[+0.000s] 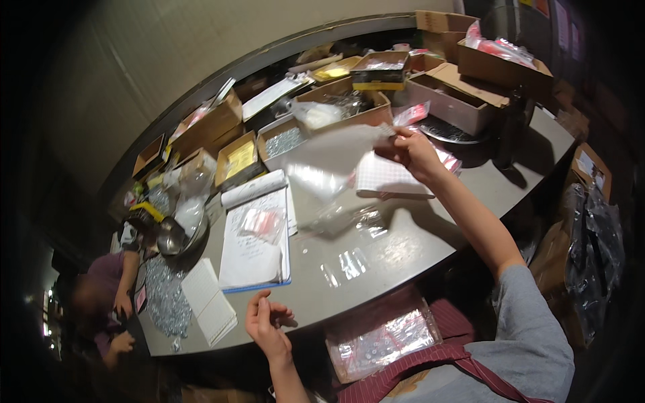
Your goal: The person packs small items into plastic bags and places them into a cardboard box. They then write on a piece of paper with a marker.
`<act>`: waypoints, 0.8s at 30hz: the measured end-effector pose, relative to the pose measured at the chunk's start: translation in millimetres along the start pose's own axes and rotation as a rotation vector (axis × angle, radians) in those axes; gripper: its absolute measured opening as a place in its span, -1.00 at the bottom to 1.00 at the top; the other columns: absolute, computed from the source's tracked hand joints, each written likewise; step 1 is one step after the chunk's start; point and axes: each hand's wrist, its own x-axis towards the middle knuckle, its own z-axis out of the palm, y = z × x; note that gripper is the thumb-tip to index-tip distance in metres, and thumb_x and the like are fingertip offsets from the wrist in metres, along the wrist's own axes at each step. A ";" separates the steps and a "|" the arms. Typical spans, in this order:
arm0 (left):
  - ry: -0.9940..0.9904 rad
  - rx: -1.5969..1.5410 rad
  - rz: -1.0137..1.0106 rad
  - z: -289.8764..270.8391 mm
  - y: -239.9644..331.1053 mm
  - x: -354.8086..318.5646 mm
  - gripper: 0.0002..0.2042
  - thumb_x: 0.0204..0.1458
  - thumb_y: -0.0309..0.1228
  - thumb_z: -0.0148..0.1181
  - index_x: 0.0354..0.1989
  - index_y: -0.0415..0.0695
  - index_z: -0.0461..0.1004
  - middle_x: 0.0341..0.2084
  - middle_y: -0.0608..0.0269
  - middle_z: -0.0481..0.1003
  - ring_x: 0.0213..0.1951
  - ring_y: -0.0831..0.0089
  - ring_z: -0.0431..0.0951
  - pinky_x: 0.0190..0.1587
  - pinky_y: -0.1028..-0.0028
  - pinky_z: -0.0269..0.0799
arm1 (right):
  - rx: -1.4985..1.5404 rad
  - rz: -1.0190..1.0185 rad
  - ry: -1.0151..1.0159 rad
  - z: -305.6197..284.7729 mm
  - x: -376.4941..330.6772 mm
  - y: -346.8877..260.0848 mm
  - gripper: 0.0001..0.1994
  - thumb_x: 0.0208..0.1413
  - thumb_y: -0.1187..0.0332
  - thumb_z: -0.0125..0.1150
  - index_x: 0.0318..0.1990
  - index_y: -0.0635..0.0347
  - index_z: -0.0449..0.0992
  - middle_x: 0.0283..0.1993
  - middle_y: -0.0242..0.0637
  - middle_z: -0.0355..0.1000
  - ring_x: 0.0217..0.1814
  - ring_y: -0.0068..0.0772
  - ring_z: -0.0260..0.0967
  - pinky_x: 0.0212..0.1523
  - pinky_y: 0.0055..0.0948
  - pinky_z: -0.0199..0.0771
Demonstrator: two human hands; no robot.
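My right hand (418, 153) is raised over the table and pinches the edge of a clear plastic bag (329, 158), which hangs to the left and is smeared by motion. My left hand (269, 326) is by the table's near edge, fingers apart and loosely curled, with nothing in it. On the tabletop below the bag lie small clear plastic bags (346, 266). An open notebook (252, 252) with handwriting carries a small red-marked plastic packet (263, 223). Close to my body, below the table edge, is an open box (336, 349) of clear packets holding small parts.
A heap of small metal parts (166, 295) and a notepad (208, 302) lie at left, near a metal bowl (191, 238). Cardboard boxes (228, 124) line the back. A dark bottle (510, 134) stands at right. Another person's hands (122, 322) are at far left.
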 end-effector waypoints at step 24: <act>-0.001 0.278 0.290 8.3 -27.4 -16.9 -0.80 0.34 -0.45 -0.02 0.00 -0.28 0.46 -0.50 0.26 0.51 -0.50 0.59 0.47 -0.45 0.61 0.43 | -1.377 -0.618 -0.378 -19.8 78.4 21.2 -0.06 -0.08 0.27 0.42 0.50 0.02 0.05 0.59 0.21 -0.19 0.47 0.22 0.14 0.30 -0.16 0.39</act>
